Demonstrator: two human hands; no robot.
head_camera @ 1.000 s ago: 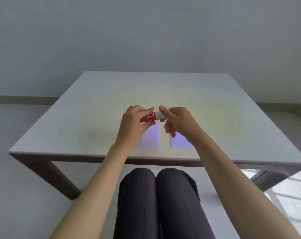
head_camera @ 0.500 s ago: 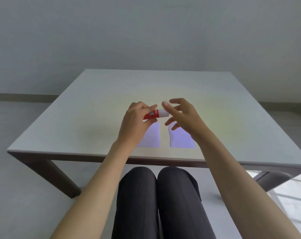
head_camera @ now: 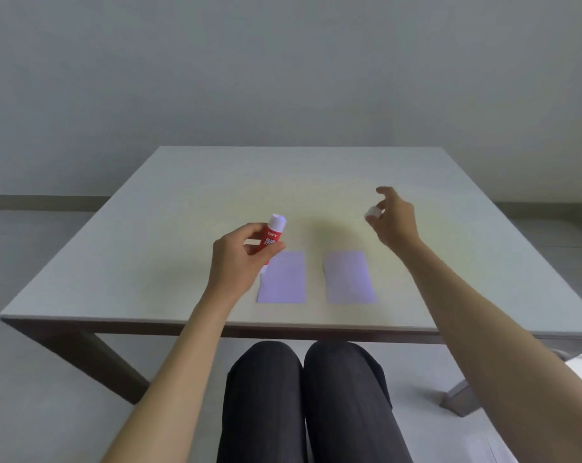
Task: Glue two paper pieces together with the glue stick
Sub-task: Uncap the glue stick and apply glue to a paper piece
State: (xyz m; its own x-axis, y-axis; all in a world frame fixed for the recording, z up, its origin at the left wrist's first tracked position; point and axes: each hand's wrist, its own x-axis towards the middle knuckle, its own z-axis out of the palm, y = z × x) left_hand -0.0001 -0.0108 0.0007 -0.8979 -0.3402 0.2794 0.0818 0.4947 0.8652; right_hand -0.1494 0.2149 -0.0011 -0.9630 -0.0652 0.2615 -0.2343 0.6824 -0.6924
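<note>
Two pale lilac paper pieces lie side by side near the table's front edge: the left paper point(head_camera: 284, 279) and the right paper point(head_camera: 349, 276). My left hand point(head_camera: 237, 259) holds the red glue stick point(head_camera: 272, 238) tilted upward, its white glue tip bare, just above the left paper's far left corner. My right hand point(head_camera: 394, 220) is out to the right and farther back, above the table, pinching the small white cap point(head_camera: 373, 212) between thumb and fingers.
The grey square table point(head_camera: 149, 255) has its front edge close to my knees point(head_camera: 303, 379). A plain wall stands behind it. A chair or table leg point(head_camera: 456, 399) shows at lower right on the floor.
My hands have drawn apart. The right hand pulled the cap off and carried it right and back. The left hand turned the stick from lying sideways to pointing up.
</note>
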